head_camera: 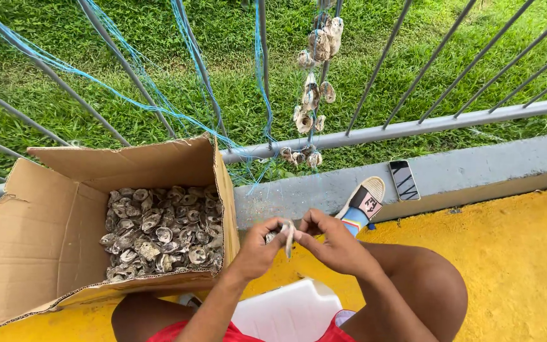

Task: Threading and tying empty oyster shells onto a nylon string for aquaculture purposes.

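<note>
My left hand (257, 250) and my right hand (330, 244) meet in front of me, both pinching one pale oyster shell (288, 235) held edge-on between the fingertips. A thin blue string seems to run up from it, too fine to follow. Hanging from the grey railing (413, 126) is a strand of threaded shells (311, 95) on blue string (262, 76). To my left stands an open cardboard box (39, 247) holding several loose shells (159, 234).
A phone (404, 180) lies on the grey concrete kerb (476, 171). My foot in a slide sandal (365, 199) and blue sock rests against the kerb. A white plastic seat (286, 310) is under me. Yellow floor (514, 253) spreads right; grass lies beyond the railing.
</note>
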